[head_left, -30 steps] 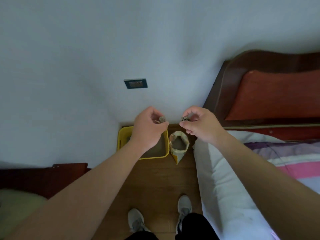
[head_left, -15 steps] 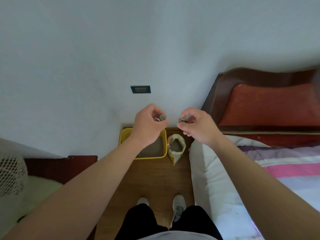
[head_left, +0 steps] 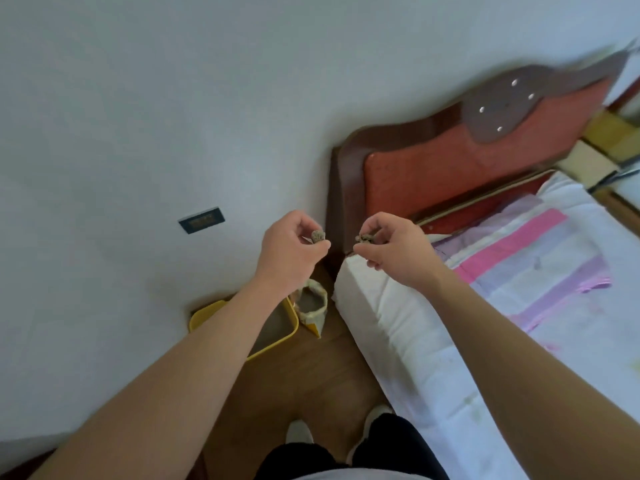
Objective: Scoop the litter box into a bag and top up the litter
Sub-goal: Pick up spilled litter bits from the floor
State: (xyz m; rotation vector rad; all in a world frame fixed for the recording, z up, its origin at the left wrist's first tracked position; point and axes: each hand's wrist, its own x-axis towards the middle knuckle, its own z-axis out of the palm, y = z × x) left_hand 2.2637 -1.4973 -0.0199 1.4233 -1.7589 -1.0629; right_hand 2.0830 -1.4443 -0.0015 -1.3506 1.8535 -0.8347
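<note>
Litter box (head_left: 293,322) sits at the floor's (head_left: 311,375) edge against the wall (head_left: 138,133), open bag (head_left: 313,306) just beside it. My left hand (head_left: 287,251) pinches a litter clump (head_left: 317,236); my right hand (head_left: 391,251) pinches a second clump (head_left: 363,239).

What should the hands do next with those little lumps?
Probably lower both hands toward the open bag on the floor and let go. The left hand pinches one lump, the right hand a second lump, and both are high above the bag beside the yellow litter box.
</note>
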